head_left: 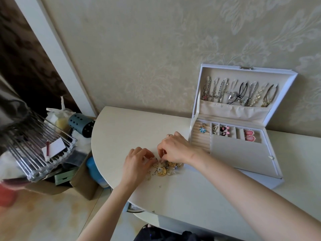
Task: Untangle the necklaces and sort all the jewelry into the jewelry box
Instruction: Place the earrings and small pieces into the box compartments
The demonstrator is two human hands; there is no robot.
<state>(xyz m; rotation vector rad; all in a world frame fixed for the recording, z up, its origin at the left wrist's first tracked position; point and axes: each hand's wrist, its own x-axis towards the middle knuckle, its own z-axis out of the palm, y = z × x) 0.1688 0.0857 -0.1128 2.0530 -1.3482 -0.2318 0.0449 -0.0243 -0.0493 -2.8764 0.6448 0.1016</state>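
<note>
A person's two hands work at a pile of jewelry [163,169] on the rounded end of a white bench [121,129], with the open jewelry box [234,153] just to the right against the papered wall. The left hand [137,160] bends over the near-left edge of the pile, and its grip looks pinched together on a thin wire piece. The right hand [175,150] reaches in from the box side, its fingertips closed on something small at the top of the heap; what each hand holds is too fine to make out. A ring shows on one right finger.

Necklaces [239,93] hang in a row inside the raised lid, their ends tucked into a cloth pocket. The tray below holds a blue flower piece [202,130] on the ring rolls and a pink pair [250,136] in a small compartment, with a few more pieces between them. A gold hoop [161,172] and other small pieces lie heaped under the hands.

The work appears to be well along, the necklace stage seemingly done and the sorting of small pieces in hand. The next move likely calls for easing one piece free of its neighbours without dragging the heap, then carrying it right to a free compartment.
</note>
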